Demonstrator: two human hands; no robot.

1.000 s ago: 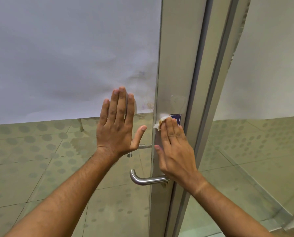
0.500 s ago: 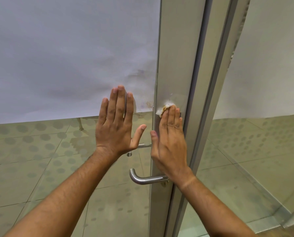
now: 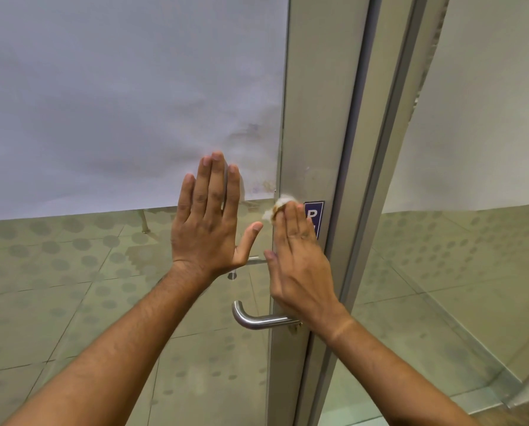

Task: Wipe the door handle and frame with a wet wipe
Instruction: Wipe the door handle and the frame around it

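Observation:
A grey metal door frame (image 3: 315,118) runs upright through the middle of the view. My right hand (image 3: 297,259) lies flat against it with straight fingers, pressing a small white wet wipe (image 3: 278,206) that peeks out above the fingertips. The wipe shows a brownish stain. A curved steel door handle (image 3: 254,319) sticks out to the left just below my right wrist. My left hand (image 3: 211,222) is spread flat on the glass door panel (image 3: 103,287), fingers pointing up, holding nothing.
A blue sticker (image 3: 315,215) with a white letter sits on the frame beside my right fingers. White film (image 3: 118,87) covers the upper glass. A second frame post (image 3: 392,149) and another glass pane (image 3: 472,272) stand to the right.
My right hand went up the frame with the wipe, then came back down, uncovering the blue sticker again. My left hand stayed flat on the glass.

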